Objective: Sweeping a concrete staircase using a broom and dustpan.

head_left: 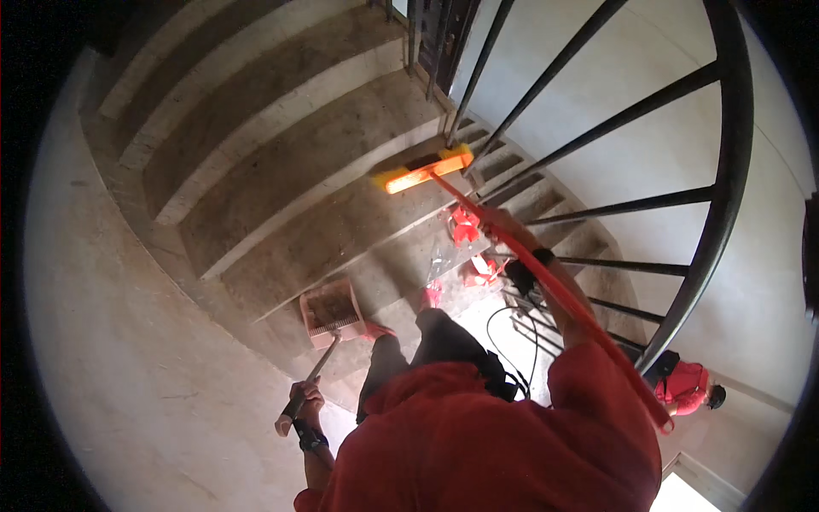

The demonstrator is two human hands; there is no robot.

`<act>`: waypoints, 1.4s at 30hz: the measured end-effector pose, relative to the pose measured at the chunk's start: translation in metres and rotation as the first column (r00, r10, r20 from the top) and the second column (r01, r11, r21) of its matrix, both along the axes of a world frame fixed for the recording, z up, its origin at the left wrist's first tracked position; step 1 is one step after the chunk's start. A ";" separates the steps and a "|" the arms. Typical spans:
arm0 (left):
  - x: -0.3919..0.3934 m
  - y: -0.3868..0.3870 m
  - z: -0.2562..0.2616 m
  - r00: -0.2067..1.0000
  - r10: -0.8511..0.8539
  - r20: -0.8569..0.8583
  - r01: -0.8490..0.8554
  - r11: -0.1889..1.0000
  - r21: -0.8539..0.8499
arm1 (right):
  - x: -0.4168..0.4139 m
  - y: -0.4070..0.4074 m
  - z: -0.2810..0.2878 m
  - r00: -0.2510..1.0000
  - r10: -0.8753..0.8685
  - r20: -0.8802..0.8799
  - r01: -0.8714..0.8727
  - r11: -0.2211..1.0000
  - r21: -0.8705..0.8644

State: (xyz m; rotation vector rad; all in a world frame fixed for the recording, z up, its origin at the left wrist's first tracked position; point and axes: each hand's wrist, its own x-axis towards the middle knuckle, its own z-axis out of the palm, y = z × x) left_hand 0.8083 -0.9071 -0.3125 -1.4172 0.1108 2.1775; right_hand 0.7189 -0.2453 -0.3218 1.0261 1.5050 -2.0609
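Note:
My left hand (307, 395) grips the handle (325, 360) of a long-handled dustpan. Its pinkish pan (331, 312) rests on a concrete step (377, 269) at my left, with dark dirt inside. Fingers of my right hand (502, 225) close around the red stick (544, 272) of a broom. The orange broom head (430, 173) with yellow bristles lies across the step above, by the railing. Below the broom, near my right hand, a red plastic or paper piece (465, 225) and another crumpled red piece (484, 271) lie on the steps.
Concrete stairs (307, 134) rise ahead. A black metal railing (720, 192) bounds them on the right, and a pale wall (160, 358) on the left. Another person in red (688, 387) stands beyond the railing. A black cable (512, 307) loops beside my legs.

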 end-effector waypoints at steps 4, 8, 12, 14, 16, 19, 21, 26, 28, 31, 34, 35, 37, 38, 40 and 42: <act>0.005 -0.004 0.013 0.997 0.067 -0.040 -0.063 0.995 0.083 | -0.004 -0.032 0.060 0.918 0.289 -0.273 -0.283 0.957 0.062; 0.032 -0.007 0.021 0.984 0.119 -0.130 -0.087 0.970 0.228 | 0.008 -0.052 0.109 0.762 0.531 -0.371 -0.450 0.846 0.286; 0.047 -0.017 0.003 0.947 0.129 -0.293 0.004 0.910 0.415 | -0.006 -0.061 0.153 0.852 0.479 -0.211 -0.434 0.872 0.226; 0.065 -0.019 -0.009 0.916 0.150 -0.372 0.047 0.881 0.470 | -0.010 -0.062 0.162 0.873 0.452 -0.185 -0.413 0.886 0.211; 0.062 -0.023 -0.022 0.878 0.165 -0.449 0.100 0.855 0.509 | -0.020 -0.066 0.163 0.882 0.438 -0.172 -0.405 0.893 0.197; 0.052 -0.007 -0.025 0.889 0.128 -0.440 0.105 0.877 0.469 | -0.043 -0.074 0.164 0.887 0.435 -0.157 -0.407 0.895 0.181; 0.041 0.003 -0.024 0.887 0.123 -0.445 0.103 0.887 0.450 | -0.059 -0.082 0.167 0.884 0.445 -0.143 -0.423 0.892 0.163; 0.016 0.003 -0.020 0.886 0.102 -0.452 0.113 0.899 0.424 | -0.080 -0.108 0.168 0.880 0.460 -0.121 -0.446 0.887 0.122; 0.013 0.001 -0.021 0.888 0.093 -0.451 0.117 0.901 0.418 | -0.082 -0.118 0.167 0.874 0.469 -0.125 -0.457 0.883 0.110; 0.016 -0.002 -0.022 0.891 0.093 -0.444 0.116 0.900 0.421 | -0.072 -0.129 0.158 0.872 0.474 -0.123 -0.466 0.880 0.088; 0.027 -0.007 -0.020 0.895 0.088 -0.437 0.115 0.901 0.417 | -0.054 -0.139 0.148 0.871 0.474 -0.127 -0.470 0.880 0.063; 0.026 -0.010 -0.019 0.896 0.081 -0.436 0.118 0.904 0.411 | -0.049 -0.142 0.145 0.874 0.468 -0.130 -0.465 0.883 0.055; 0.033 -0.015 -0.012 0.901 0.068 -0.428 0.122 0.908 0.401 | -0.033 -0.146 0.136 0.882 0.452 -0.136 -0.451 0.892 0.037; 0.047 -0.004 -0.017 0.903 0.113 -0.414 0.079 0.904 0.419 | -0.040 -0.145 0.142 0.858 0.498 -0.123 -0.495 0.867 0.056; 0.031 -0.025 -0.008 0.924 0.038 -0.381 0.120 0.916 0.383 | -0.011 -0.150 0.123 0.893 0.426 -0.148 -0.430 0.903 0.000; 0.034 -0.034 -0.009 0.950 -0.003 -0.312 0.123 0.923 0.365 | 0.008 -0.146 0.107 0.890 0.407 -0.208 -0.414 0.910 0.007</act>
